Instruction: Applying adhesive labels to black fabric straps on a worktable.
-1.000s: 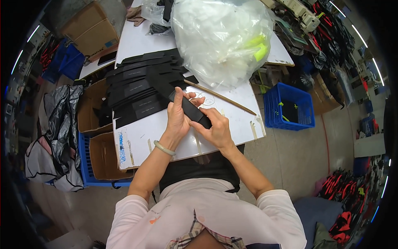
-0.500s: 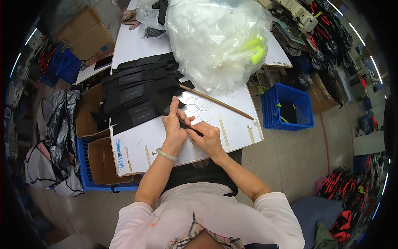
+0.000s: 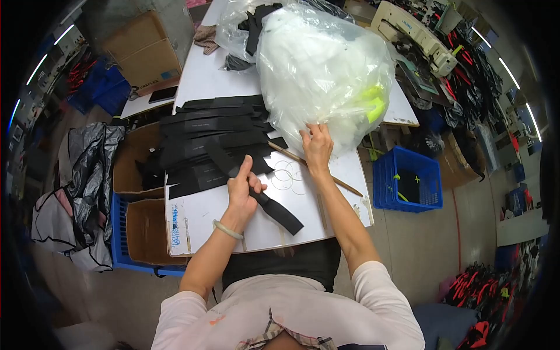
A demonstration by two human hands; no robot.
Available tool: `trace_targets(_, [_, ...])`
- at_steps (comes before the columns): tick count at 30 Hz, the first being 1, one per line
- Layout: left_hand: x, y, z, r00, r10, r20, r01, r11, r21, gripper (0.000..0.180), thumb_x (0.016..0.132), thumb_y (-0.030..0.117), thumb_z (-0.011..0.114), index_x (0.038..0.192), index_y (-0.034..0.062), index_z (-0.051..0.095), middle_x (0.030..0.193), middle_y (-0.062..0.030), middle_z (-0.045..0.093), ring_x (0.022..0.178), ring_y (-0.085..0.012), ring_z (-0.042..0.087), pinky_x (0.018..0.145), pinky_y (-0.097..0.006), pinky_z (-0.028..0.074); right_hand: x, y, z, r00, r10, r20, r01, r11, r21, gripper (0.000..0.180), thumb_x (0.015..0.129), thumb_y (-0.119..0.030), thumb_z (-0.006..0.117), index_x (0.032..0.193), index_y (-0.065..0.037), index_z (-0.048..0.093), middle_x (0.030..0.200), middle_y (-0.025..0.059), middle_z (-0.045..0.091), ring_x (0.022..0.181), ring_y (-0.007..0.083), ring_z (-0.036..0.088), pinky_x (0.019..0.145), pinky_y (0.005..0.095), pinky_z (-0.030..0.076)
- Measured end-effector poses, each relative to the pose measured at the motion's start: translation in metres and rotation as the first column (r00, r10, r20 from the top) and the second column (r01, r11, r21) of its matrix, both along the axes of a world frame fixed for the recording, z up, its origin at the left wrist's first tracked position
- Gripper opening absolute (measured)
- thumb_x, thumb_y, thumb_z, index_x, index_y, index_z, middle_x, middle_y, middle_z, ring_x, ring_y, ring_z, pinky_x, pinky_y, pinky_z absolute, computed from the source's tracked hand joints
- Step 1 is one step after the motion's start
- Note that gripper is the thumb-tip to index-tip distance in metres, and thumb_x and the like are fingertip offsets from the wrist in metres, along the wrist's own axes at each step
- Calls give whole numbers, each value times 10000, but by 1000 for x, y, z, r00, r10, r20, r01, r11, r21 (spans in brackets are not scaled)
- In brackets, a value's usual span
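My left hand (image 3: 241, 193) is closed round a long black fabric strip (image 3: 282, 216). One end of the strip slants toward the table's near edge, while the other passes over a pile of black strips (image 3: 213, 122) on the left. My right hand (image 3: 317, 150) reaches to the lower edge of a big clear plastic bag (image 3: 321, 70) of white material. Its fingers are parted, with nothing seen in them; whether they touch the plastic I cannot tell. Between the hands, several thin rings (image 3: 284, 175) lie on the white table (image 3: 204, 227). A wooden stick (image 3: 346, 185) passes under my right wrist.
Cardboard boxes (image 3: 153, 232) in a blue crate (image 3: 121, 236) stand beside the table's left edge. Another blue crate (image 3: 429, 195) is on the floor at the right. A sewing machine (image 3: 411, 32) sits at the far right. Silver-and-black material (image 3: 87, 175) hangs at the left.
My right hand has left the black strip and moved up and right to the plastic bag. The strip now hangs out straight from my left hand. The view has shifted slightly.
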State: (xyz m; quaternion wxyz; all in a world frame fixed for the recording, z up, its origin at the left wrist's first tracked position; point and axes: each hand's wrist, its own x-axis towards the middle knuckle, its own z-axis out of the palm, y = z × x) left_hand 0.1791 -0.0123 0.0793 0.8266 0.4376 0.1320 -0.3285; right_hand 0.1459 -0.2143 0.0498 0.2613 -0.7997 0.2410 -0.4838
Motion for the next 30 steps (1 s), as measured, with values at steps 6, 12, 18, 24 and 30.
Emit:
trace_targets(6, [-10,12,-8,998,-42,-54,42,999,-6,447,830,347,745,580,152,430,480,7,402,393,-139,413,507,-352,474,3,4,-15,968,-136,-209,87,970,-227,35,791,-91,676,780,-67,654,816,91,593,619,320,616,552,408,485])
trace_targets(12, [-16,-6,-6,996,-73,-49,70,995,-65,343,859,327,713,716,114,485,512,6,429,400,-128,424,502,-334,493,-6,-10,-9,996,-81,-44,75,989,-131,58,795,-128,696,832,-84,688,857,73,604,660,301,632,575,404,488])
trace_targets(18, [-27,-20,-9,990,-127,-63,122,990,-71,317,868,319,702,765,91,507,516,9,433,401,-125,423,515,-330,488,4,-4,-6,968,-89,-236,5,943,-334,90,770,-99,683,849,-103,640,847,72,568,647,281,624,518,404,472])
trace_targets(24, [-35,-18,-15,987,-134,-92,128,989,-69,299,880,305,687,782,89,506,524,10,433,407,-122,419,521,-331,491,6,-10,-22,967,-137,-213,34,905,-425,103,713,-48,648,786,-105,601,813,70,554,606,255,608,479,381,454])
trace_targets(30, [-39,-23,-12,986,-128,-103,122,991,-58,291,887,300,677,784,88,507,530,7,434,411,-122,418,519,-333,492,3,-23,-31,952,-216,-217,67,838,-541,99,732,-24,592,814,-78,577,780,82,537,592,239,592,489,352,467])
